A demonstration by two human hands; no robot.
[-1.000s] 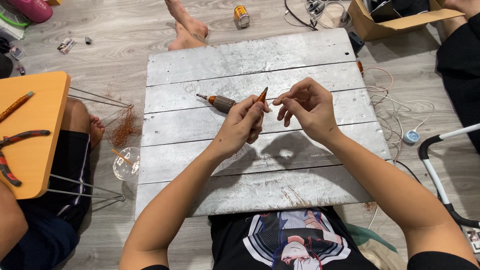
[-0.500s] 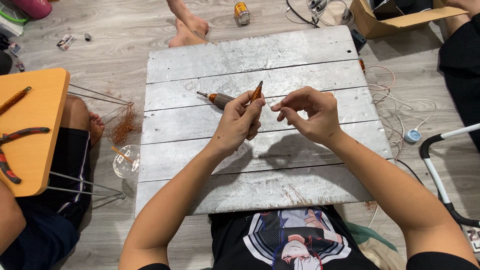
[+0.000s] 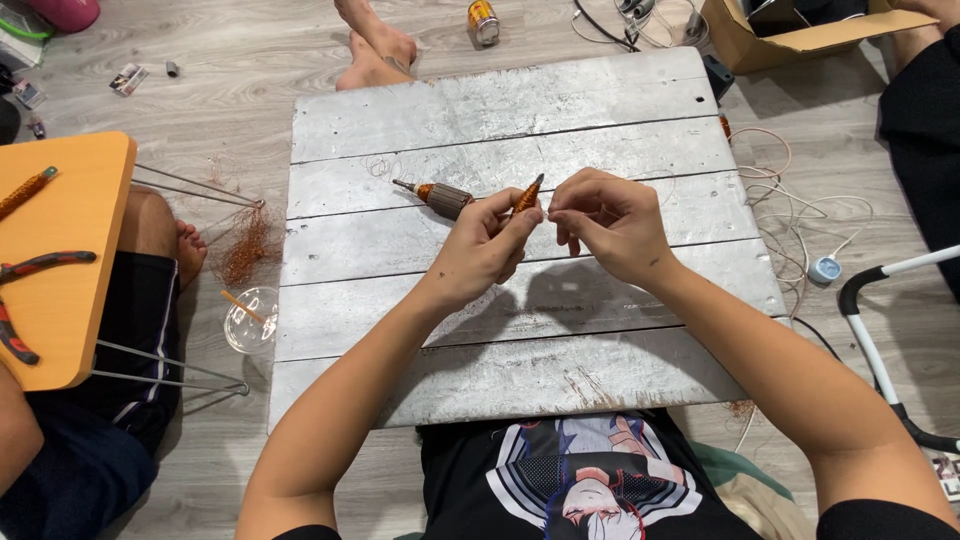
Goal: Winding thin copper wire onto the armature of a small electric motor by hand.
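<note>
My left hand (image 3: 487, 247) pinches a small spindle (image 3: 527, 195) between thumb and fingers, held just above the worktop (image 3: 520, 110), its dark tip pointing up and away from me; the spindle is slim, tapered and wound in copper-coloured wire. My right hand (image 3: 607, 222) sits just right of the spindle, fingertips closed in a pinch; I judge it grips a fine wire running off the spindle, though the strand itself is too thin to make out. The step in hand, as I read it, is working the wire at the spindle, winding or unwinding I cannot tell; the next move calls for steady tension between both hands and a firm hold on the spindle, so the strand neither kinks nor snaps.

A motor armature (image 3: 437, 196) lies on the worktop just left of the spindle, untouched; it shows a grey drum, a copper band and a thin shaft pointing left. The worktop is grey planks, worn and scratched.

Further left of the spindle, off the worktop, a tangle of copper wire (image 3: 246, 246) rests on the floor; a clear cup (image 3: 249, 318) stands near it; red-handled pliers (image 3: 25, 300) lie on an orange table (image 3: 70, 200). Right of the spindle, white cable (image 3: 800, 215) loops over the floor.
</note>
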